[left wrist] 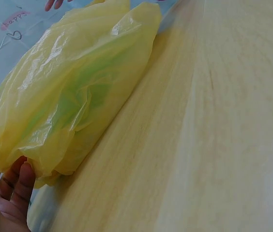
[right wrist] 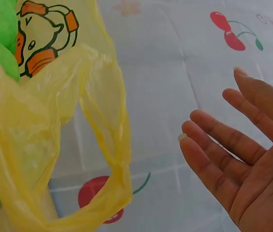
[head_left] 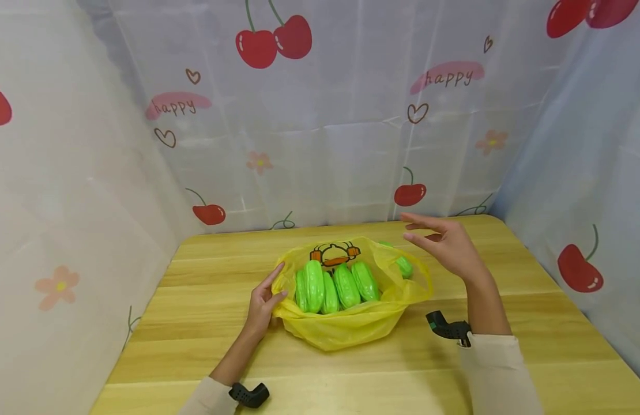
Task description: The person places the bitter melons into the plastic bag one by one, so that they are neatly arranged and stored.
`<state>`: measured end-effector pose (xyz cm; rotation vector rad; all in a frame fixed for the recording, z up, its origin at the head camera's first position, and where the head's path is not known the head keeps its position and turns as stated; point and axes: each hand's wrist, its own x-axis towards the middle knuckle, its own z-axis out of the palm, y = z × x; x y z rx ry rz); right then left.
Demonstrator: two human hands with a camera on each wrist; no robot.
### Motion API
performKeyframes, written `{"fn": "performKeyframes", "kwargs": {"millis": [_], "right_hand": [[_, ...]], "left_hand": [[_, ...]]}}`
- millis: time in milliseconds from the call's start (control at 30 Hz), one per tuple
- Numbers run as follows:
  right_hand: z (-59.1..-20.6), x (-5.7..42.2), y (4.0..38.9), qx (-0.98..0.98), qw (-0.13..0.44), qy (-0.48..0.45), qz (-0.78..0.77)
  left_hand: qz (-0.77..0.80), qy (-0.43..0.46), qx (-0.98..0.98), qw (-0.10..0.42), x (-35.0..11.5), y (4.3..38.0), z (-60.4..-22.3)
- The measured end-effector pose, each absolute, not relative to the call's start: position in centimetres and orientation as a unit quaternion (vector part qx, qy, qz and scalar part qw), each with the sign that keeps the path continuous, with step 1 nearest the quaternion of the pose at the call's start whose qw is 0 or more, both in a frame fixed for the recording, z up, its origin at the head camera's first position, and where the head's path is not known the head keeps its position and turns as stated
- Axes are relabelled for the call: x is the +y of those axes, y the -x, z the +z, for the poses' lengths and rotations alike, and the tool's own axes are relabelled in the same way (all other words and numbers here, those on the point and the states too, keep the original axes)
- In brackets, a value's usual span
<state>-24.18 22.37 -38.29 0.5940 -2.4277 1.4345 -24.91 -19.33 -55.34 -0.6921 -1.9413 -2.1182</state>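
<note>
A thin yellow plastic bag with a printed duck face lies on the table, its mouth spread wide. Several glossy green, ridged, oblong pieces stand side by side inside it. My left hand holds the bag's left edge between thumb and fingers, and the left wrist view has the film bunched at the fingertips. Raised past the bag's right handle loop, my right hand has its fingers extended and holds nothing. Another green piece lies behind the bag's right side, partly covered by the yellow film.
The bag rests on a light wooden table. Pale curtains printed with cherries, hearts and flowers hang behind the table and along both sides. A black wrist camera is worn on the left wrist, another on the right.
</note>
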Motion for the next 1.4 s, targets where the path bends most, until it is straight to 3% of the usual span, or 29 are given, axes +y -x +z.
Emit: {"fn": "performKeyframes", "kwargs": {"millis": [267, 833, 1400], "right_hand": [[-41.0, 24.1, 26.1, -0.836, 0.103, -0.150, 0.518], [-47.1, 26.0, 29.1, -0.819, 0.003, -0.153, 0.554], [-49.3, 25.3, 30.1, -0.847, -0.013, -0.165, 0.506]], "left_hand": [[-0.718, 0.229, -0.651, 0.090, -19.5, 24.9, -55.5], [-0.718, 0.237, -0.649, 0.085, -19.6, 25.0, -55.2], [-0.713, 0.236, -0.655, 0.085, -19.5, 25.1, -55.4]]}}
